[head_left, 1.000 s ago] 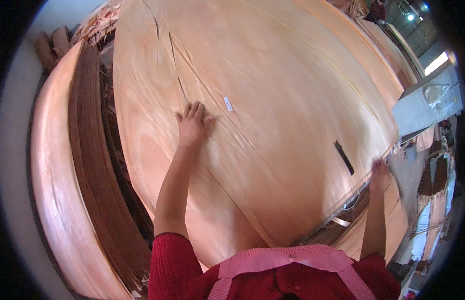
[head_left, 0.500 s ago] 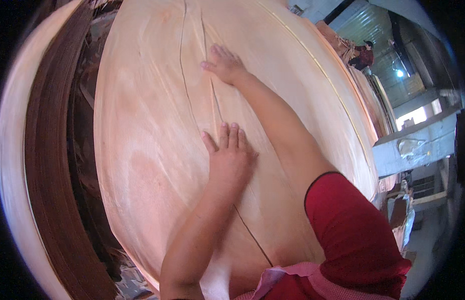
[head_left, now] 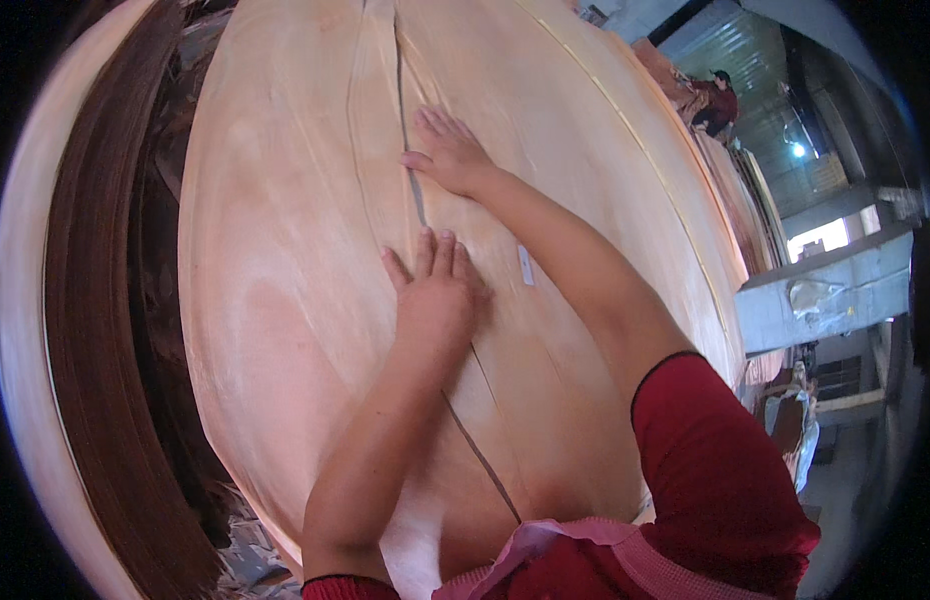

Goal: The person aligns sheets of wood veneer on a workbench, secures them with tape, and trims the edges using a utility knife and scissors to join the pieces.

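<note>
A large sheet of pale pinkish wood veneer (head_left: pixel 275 220) lies in front of me, split lengthwise by a dark gap (head_left: pixel 480 455) between its edges. My left hand (head_left: pixel 440 290) rests flat on it beside the gap, fingers apart. Farther up, my right hand (head_left: pixel 450 150) presses on the veneer just right of the gap, with the thumb at its edge. Neither hand holds anything. A thin yellowish strip (head_left: pixel 645 145) runs lengthwise along the right part of the veneer. Close to my right forearm lies a small white tag-like piece (head_left: pixel 526 265).
At the left stands a dark brown stack of sheets (head_left: pixel 95 330), with torn scraps (head_left: pixel 250 545) near its base. A pale blue-grey beam (head_left: pixel 825 290) juts in from the right. In the far upper right, another person (head_left: pixel 718 103) is beside more stacked veneer (head_left: pixel 725 190).
My left hand has slid slightly left and up, and my right hand sits a little lower. The gap near the right hand looks wider, and the small white piece has come into view.
</note>
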Tool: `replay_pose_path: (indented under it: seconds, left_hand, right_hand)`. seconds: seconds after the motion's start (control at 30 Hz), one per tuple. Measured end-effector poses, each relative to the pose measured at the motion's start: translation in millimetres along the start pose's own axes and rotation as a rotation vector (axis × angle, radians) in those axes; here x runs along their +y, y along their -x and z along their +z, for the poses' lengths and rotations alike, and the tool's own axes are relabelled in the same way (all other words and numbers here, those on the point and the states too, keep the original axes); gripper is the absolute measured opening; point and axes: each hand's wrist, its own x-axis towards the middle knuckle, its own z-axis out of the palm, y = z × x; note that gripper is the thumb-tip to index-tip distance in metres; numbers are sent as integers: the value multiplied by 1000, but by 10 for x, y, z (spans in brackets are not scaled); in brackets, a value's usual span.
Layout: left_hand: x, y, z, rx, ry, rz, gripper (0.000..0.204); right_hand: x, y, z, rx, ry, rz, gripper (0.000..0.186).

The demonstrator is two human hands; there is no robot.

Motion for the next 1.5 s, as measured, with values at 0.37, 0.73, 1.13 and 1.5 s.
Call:
replay_pose_path:
  seconds: [0.37, 0.73, 1.13, 1.5]
  left_hand:
    - [24, -12, 24, 144, 69, 64, 35]
    - [44, -30, -1, 52, -39, 48, 14]
    - [322, 438, -178, 87, 375, 75, 28]
    - [2286, 2854, 17, -333, -119, 364, 59]
  right_hand:
    - [108, 667, -347, -25, -43, -16, 74]
    - [-765, 2919, -718, 98, -88, 88, 74]
    - [773, 5915, -1326, -145, 106, 1077, 41]
    - [957, 5876, -1395, -143, -228, 865, 24]
